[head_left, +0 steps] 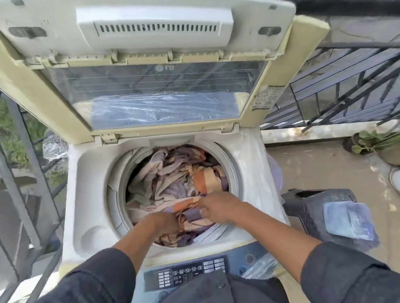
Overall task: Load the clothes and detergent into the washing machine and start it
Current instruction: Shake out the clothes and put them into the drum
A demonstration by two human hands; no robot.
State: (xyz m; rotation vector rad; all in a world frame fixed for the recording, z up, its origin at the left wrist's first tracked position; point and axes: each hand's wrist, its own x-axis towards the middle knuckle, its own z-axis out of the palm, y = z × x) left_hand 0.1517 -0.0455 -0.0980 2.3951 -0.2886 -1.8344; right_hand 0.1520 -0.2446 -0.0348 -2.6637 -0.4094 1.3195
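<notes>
Left hand point(164, 222) and right hand point(216, 206), frame centre, both gripping clothes point(173, 182) inside washing machine point(249, 195) drum; lid point(145, 85) raised.

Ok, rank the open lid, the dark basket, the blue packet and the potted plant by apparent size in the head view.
1. open lid
2. dark basket
3. blue packet and potted plant: look alike; the plant is cut off at the frame edge and farther away, so unranked.
</notes>
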